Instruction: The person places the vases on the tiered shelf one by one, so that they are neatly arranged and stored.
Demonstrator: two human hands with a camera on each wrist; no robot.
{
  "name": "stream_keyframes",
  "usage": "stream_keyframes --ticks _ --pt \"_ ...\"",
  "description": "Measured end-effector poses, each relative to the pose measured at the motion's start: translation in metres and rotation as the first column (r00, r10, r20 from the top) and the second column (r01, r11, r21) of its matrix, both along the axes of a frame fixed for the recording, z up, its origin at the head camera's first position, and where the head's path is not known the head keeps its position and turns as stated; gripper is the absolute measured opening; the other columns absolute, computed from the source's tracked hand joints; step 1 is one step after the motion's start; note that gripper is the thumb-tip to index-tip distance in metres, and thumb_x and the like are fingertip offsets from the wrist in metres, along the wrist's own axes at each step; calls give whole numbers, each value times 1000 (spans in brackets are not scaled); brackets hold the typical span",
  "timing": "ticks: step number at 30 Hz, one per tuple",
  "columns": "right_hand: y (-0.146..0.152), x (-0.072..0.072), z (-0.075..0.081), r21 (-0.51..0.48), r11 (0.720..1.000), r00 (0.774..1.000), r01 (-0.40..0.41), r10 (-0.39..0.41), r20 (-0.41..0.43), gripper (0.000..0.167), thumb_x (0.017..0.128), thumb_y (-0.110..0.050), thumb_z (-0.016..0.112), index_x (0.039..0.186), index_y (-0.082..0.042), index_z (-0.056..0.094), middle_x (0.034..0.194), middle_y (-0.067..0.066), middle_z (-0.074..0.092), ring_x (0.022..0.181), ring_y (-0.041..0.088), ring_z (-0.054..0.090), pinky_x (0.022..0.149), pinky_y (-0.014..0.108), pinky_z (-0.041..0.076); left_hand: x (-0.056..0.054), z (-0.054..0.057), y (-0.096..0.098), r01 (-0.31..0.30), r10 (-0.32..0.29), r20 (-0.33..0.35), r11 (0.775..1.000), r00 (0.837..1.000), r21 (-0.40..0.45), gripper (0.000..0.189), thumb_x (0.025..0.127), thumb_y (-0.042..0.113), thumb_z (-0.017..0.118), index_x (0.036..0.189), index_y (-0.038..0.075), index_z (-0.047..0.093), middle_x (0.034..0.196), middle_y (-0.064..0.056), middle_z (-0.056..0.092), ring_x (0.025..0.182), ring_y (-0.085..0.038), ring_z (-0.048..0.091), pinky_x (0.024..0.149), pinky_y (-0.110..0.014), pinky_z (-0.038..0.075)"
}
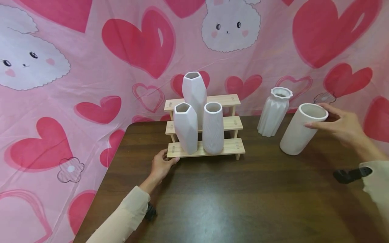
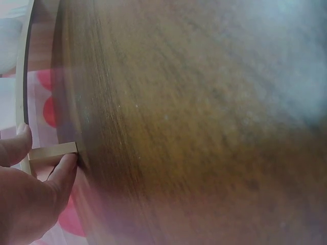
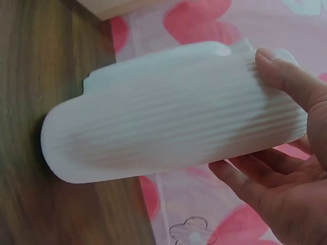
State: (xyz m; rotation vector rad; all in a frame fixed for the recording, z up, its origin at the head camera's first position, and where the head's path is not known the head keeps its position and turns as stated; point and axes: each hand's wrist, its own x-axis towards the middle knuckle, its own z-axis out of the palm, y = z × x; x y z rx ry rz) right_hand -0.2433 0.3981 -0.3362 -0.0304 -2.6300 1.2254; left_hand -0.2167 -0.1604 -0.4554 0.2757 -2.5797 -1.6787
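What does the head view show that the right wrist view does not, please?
Only the head view shows the left hand gripping the lowest step of the shelf and three vases standing on the shelf. Only the right wrist view plainly shows ridges along the held vase. Both show that vase, the right hand, another vase, the table, the pink cloth and at least part of the shelf.

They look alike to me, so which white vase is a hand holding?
The white, ribbed, cylindrical, ceramic-looking vase, farthest right; the right hand grips only that one.
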Motion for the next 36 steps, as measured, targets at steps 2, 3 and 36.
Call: stream_keyframes --ticks 2,3,36 --pt "-4 1 3 -12 1000 1000 -7 7 -5 73 79 -31 81 143 -24 47 92 -31 55 78 -13 52 62 5 42 0 0 0 0 0 1 1000 1000 -1 58 82 11 77 132 -2 51 119 -20 63 105 -28 62 78 -30 51" --pt "-6 2 5 -24 1000 1000 -14 13 -12 71 79 -29 81 142 -24 49 93 -30 56 78 -12 53 62 5 43 0 0 0 -2 2 3 1000 1000 -1 58 82 11 77 132 -1 51 119 -20 64 105 -28 62 78 -30 51" --pt "-96 -1 93 -223 952 978 -208 195 -78 58 81 -15 79 134 -22 58 111 -3 63 92 12 58 67 15 51 1 2 1 0 1 12 1000 1000 -23 58 83 13 77 133 -1 51 119 -19 64 105 -28 61 80 -32 51"
